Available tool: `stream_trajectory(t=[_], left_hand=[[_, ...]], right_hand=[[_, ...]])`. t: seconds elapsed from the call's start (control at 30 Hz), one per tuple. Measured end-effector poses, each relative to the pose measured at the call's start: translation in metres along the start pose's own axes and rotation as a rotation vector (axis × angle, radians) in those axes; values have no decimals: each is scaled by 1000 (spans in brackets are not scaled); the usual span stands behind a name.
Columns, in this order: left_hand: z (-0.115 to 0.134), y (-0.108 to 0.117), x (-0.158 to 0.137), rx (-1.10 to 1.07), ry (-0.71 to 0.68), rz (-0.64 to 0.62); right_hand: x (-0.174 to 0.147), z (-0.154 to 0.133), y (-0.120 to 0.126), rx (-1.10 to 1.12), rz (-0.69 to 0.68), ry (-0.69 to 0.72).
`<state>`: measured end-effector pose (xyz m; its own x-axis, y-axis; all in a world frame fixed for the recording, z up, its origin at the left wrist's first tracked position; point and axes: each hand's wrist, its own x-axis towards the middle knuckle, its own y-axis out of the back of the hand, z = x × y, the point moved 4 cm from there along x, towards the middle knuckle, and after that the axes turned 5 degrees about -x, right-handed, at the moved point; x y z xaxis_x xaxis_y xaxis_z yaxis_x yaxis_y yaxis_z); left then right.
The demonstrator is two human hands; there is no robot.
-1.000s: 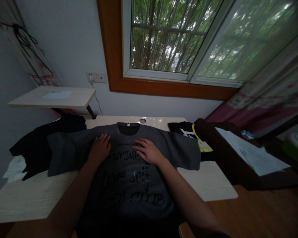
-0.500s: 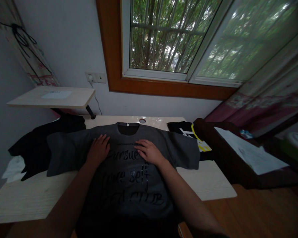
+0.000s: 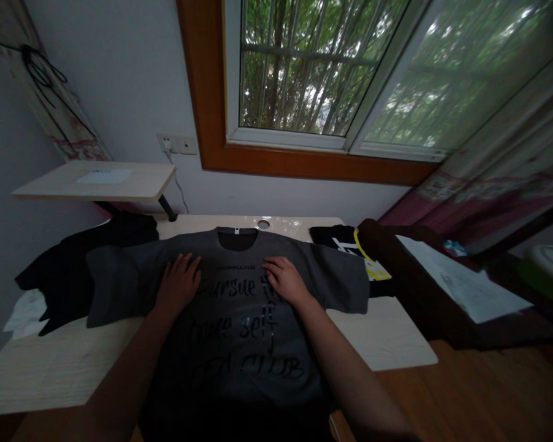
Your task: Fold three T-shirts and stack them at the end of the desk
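A dark grey T-shirt (image 3: 233, 307) with black lettering lies spread front side up on a pale wooden desk (image 3: 387, 337), its collar toward the wall and its lower part hanging over the near edge. My left hand (image 3: 179, 285) rests flat on the chest, left of the lettering, with the fingers stretched out. On the other side, my right hand (image 3: 286, 281) lies on the shirt at the right end of the print, fingers extended and pointing left. Neither hand grips the cloth.
Black clothing (image 3: 74, 264) lies crumpled at the left, under a raised shelf (image 3: 92, 181). A black garment with yellow and white print (image 3: 345, 239) is at the back right. Beside the desk stands a dark brown surface with a paper sheet (image 3: 461, 282) on it.
My right hand has slid a little to the right across the chest, uncovering more of the lettering. My left hand has shifted slightly left. The shirt stays spread in place.
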<state>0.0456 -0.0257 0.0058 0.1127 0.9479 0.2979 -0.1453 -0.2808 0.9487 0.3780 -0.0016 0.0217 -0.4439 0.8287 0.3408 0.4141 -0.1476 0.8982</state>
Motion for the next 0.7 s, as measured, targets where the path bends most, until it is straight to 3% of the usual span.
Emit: stream_trajectory(t=[0.7], left_hand=[[-1,2,-2,-22,-1,1]], right_hand=[[1,7,-1,33,56,-74]])
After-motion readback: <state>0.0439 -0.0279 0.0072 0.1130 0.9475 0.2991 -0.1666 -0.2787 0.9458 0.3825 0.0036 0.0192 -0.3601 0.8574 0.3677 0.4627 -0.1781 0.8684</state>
